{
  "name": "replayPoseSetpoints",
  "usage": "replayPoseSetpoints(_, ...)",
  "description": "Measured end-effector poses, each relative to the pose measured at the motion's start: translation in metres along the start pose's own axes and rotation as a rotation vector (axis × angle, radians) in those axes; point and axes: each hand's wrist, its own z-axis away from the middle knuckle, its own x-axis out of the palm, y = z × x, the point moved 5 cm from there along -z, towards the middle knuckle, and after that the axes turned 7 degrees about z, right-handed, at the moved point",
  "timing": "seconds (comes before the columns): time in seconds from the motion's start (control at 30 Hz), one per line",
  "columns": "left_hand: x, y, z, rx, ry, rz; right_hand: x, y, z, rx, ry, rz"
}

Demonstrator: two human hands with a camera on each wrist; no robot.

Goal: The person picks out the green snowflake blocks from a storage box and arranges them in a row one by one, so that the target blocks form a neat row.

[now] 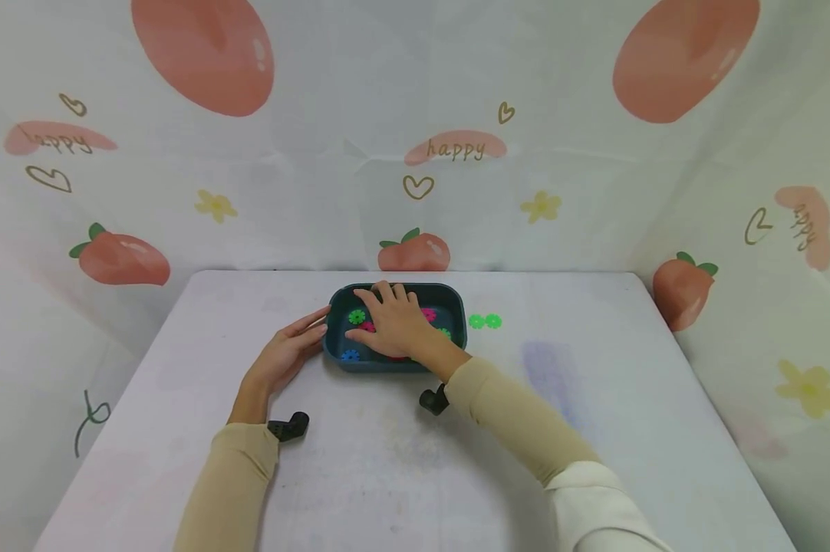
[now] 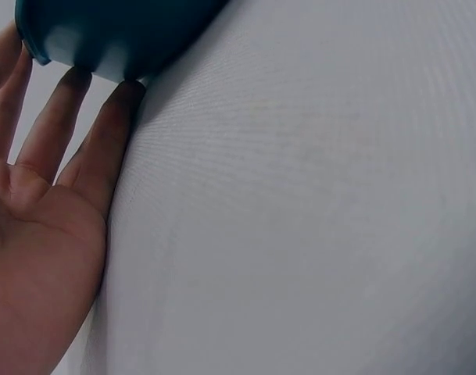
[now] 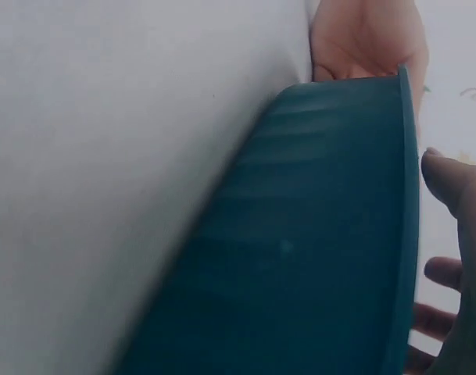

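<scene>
A dark teal, rounded rectangular tray (image 1: 387, 368) sits toward the back of the table. Small flower-shaped plastic pieces lie inside it, among them a green piece (image 1: 357, 317), a blue piece (image 1: 350, 356) and a pink piece (image 1: 429, 314). My left hand (image 1: 284, 359) touches the tray's left end with extended fingertips (image 2: 80, 76), as the left wrist view shows. Over the tray, my right hand (image 1: 397, 326) is spread palm down, thumb apart from the fingers, and covers part of the inside. In the right wrist view the tray's side wall (image 3: 300, 211) hides what lies within.
Two green flower pieces (image 1: 485, 321) lie side by side on the white table (image 1: 360, 475), just right of the tray. A printed cloth backdrop (image 1: 318, 169) rises behind the table and at both sides. Each wrist carries a small black camera mount (image 1: 291, 426).
</scene>
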Motion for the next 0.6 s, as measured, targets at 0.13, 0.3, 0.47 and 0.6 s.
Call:
replayPoseSetpoints(0.13, 0.002, 0.0, 0.0, -0.004, -0.006, -0.007, 0.005, 0.0, -0.007, 0.024, -0.031, -0.115)
replayPoseSetpoints(0.3, 0.001, 0.001, 0.001, -0.011, -0.002, -0.008, 0.009, 0.0, -0.017, 0.028, -0.016, -0.244)
replayPoseSetpoints(0.47, -0.002, 0.0, 0.0, -0.007, 0.004, 0.001, 0.013, -0.001, -0.024, 0.038, 0.002, -0.38)
replayPoseSetpoints(0.6, -0.001, 0.001, 0.0, -0.005, -0.008, 0.007, 0.019, -0.001, -0.028, 0.045, -0.027, -0.462)
